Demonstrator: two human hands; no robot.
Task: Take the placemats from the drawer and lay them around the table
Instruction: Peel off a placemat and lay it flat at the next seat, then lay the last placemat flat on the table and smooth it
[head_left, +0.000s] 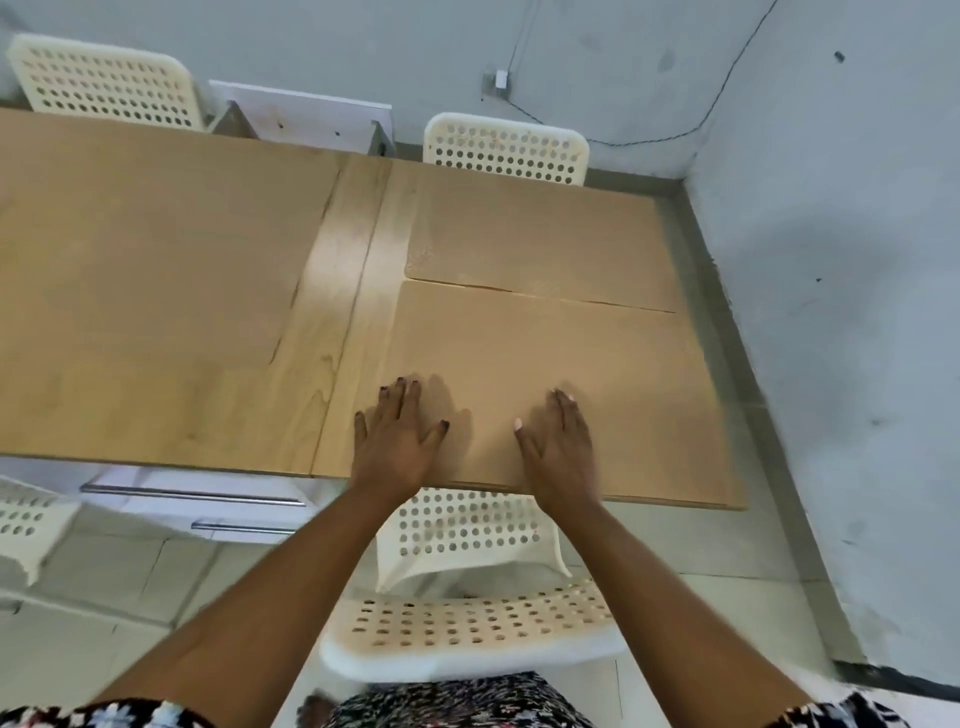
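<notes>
Tan mat (561, 374): lying under both hands, long axis running left-right.
Grip: left hand (397, 441), right hand (561, 447) pressing flat, fingers spread.

Two tan placemats flat on table's (156, 312) right end: near placemat (597, 364), far placemat (535, 239), edges almost touching
</notes>
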